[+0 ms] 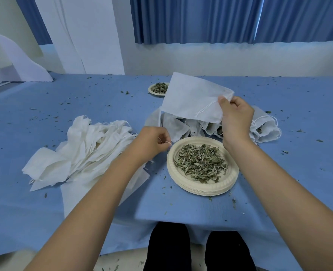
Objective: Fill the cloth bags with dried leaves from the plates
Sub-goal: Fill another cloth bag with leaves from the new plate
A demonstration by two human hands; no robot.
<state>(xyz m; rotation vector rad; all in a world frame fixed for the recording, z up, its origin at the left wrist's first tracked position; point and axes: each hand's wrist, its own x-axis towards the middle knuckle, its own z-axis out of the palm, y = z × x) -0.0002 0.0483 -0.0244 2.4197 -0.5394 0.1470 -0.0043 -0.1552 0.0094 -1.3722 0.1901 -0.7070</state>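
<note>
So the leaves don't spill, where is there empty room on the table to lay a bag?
Open blue cloth, only crumbs, lies right of the near plate and far left behind the empty bag pile. Crowded: between the near plate and far plate, where filled bags heap.

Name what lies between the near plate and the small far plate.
Head view: a heap of bags behind the near plate, then the raised bag in the right hand, covering part of the far plate.

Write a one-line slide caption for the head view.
Right hand holds a cloth bag above a plate of dried leaves; left hand pinches a string.
</note>
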